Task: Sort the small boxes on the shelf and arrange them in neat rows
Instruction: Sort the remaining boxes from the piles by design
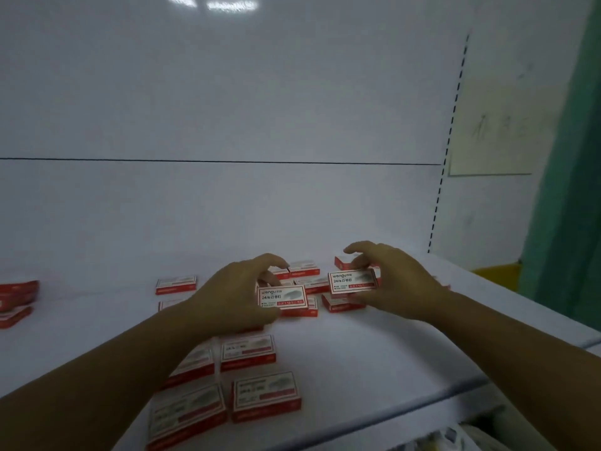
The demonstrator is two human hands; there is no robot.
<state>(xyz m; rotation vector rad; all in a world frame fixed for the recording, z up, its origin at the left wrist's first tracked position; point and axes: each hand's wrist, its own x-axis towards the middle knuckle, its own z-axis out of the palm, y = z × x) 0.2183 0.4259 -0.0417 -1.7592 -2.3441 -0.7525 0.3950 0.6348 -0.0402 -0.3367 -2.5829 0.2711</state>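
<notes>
White shelf [374,353] carries scattered red-and-white small boxes [248,351]. Our left hand [234,288] pinches the first box [282,297] at centre, over the far cluster. Our right hand [393,281] pinches the second box [353,281] just right of it. Further boxes lie nearer us.

White back panel [227,92], horizontal seam across. Slotted upright [450,131] at right. Pale paper sheet [500,125], faint handwriting, illegible. Green surface [566,190] far right. Yellow object [497,278] beneath, unclear.

Each hand [234,294] [393,281] holds one box [282,297] [353,281].
</notes>
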